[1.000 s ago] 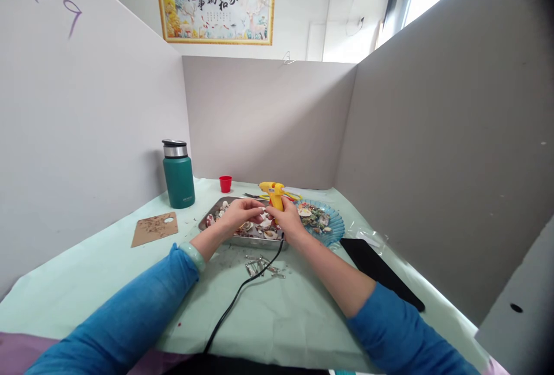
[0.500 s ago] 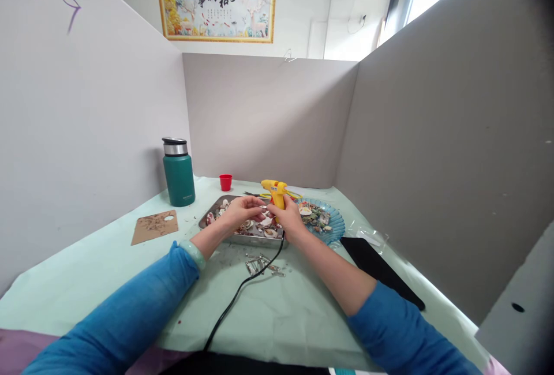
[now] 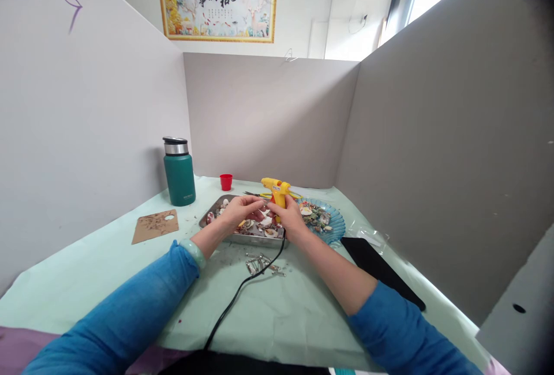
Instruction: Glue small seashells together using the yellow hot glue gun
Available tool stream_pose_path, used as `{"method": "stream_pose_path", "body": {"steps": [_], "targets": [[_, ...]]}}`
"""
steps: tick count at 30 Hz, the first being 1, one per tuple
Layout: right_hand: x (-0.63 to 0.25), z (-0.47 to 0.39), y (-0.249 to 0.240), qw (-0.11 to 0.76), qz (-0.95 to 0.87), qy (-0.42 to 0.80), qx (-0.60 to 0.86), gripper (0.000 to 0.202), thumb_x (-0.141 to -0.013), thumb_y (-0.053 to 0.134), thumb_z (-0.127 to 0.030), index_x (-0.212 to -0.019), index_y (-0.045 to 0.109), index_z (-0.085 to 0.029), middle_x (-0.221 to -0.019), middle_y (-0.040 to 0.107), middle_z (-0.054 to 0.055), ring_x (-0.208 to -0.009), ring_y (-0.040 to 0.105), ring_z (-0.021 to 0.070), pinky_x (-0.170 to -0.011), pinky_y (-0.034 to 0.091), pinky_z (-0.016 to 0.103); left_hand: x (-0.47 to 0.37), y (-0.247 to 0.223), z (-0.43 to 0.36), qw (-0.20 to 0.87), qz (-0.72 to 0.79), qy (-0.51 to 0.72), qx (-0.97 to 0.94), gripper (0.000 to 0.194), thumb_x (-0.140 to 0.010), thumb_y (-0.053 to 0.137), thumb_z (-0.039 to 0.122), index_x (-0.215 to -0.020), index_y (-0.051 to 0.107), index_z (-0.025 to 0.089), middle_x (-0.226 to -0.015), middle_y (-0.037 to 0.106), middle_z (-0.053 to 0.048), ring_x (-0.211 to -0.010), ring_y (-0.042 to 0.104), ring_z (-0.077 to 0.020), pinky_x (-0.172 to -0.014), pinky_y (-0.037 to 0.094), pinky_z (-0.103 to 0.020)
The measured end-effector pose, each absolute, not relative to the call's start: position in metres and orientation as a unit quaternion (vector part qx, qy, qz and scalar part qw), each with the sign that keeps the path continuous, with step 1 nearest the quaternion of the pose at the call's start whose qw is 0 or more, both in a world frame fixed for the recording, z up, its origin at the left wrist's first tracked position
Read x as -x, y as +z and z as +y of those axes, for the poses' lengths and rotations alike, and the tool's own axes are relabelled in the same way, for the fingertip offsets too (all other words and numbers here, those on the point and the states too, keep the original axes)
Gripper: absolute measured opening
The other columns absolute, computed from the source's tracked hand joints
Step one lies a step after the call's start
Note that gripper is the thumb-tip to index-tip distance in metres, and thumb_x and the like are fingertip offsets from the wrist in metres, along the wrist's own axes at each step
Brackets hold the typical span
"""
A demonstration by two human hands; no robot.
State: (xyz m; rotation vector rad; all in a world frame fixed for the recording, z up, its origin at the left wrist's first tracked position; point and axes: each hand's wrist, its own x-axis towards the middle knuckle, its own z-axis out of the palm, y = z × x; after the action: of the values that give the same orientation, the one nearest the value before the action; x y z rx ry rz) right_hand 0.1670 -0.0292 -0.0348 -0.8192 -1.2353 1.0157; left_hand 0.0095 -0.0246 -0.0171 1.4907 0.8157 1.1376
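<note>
My right hand (image 3: 289,217) is closed round the handle of a yellow glue gun (image 3: 277,187), whose nozzle side points left. A black cord (image 3: 242,285) runs from the gun's handle down to the table's front edge. My left hand (image 3: 246,211) is over the metal tray (image 3: 255,240), thumb and fingers pinched together close to my right fingertips. What lies between those fingers is too small to make out. Shells (image 3: 269,229) fill much of the tray. Just right of my right hand, a blue plate (image 3: 337,226) holds more small shells.
A green bottle (image 3: 179,176) and a brown card (image 3: 154,227) stand and lie at left. Behind the tray are a red cup (image 3: 225,182) and scissors (image 3: 255,194). Metal clips (image 3: 262,264) lie in front; a black flat object (image 3: 383,271) and clear plastic (image 3: 372,236) lie at right.
My left fingers have drawn closer together. The glue gun has shifted very slightly to the right in my right hand.
</note>
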Motion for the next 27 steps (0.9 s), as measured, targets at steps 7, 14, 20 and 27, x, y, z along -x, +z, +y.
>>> {"method": "stream_pose_path", "body": {"steps": [7,14,20,27], "targets": [[-0.166,-0.029,-0.035,0.631,-0.531,0.438,0.357,0.030,-0.065,0.067,-0.032,-0.088,0.050,-0.021,-0.072,0.059,-0.002,-0.053,0.052,0.0112,-0.040,0.039,0.020,-0.006,-0.017,-0.018,0.516,0.339,0.512,-0.597,0.030,-0.070,0.076,0.037,-0.080,0.065,0.011,-0.077,0.070,-0.007,-0.060,0.064,-0.0126,-0.063,0.054,-0.026],[-0.166,-0.032,-0.033,0.614,-0.533,0.468,0.347,0.031,-0.066,0.069,-0.034,-0.086,0.050,-0.020,-0.069,0.061,-0.002,-0.047,0.049,0.0097,-0.038,0.038,0.021,0.006,-0.020,0.000,0.512,0.368,0.592,-0.503,0.018,-0.072,0.075,0.020,-0.079,0.062,0.010,-0.073,0.069,-0.008,-0.058,0.065,-0.0123,-0.062,0.056,-0.026],[-0.167,-0.033,-0.033,0.544,-0.589,0.481,0.354,0.027,-0.069,0.067,-0.034,-0.086,0.053,-0.018,-0.053,0.052,-0.007,-0.038,0.042,0.0076,-0.036,0.035,0.021,0.013,-0.023,0.008,0.509,0.391,0.618,-0.454,0.014,-0.070,0.072,0.011,-0.079,0.061,0.009,-0.068,0.069,-0.007,-0.058,0.066,-0.0134,-0.060,0.055,-0.024],[-0.167,-0.035,-0.032,0.514,-0.601,0.489,0.368,0.027,-0.070,0.068,-0.033,-0.086,0.054,-0.018,-0.051,0.051,-0.007,-0.038,0.041,0.0070,-0.036,0.034,0.020,0.014,-0.022,0.008,0.480,0.392,0.653,-0.436,0.018,-0.065,0.075,0.012,-0.077,0.062,0.010,-0.062,0.065,-0.003,-0.055,0.064,-0.0120,-0.060,0.054,-0.025]]}}
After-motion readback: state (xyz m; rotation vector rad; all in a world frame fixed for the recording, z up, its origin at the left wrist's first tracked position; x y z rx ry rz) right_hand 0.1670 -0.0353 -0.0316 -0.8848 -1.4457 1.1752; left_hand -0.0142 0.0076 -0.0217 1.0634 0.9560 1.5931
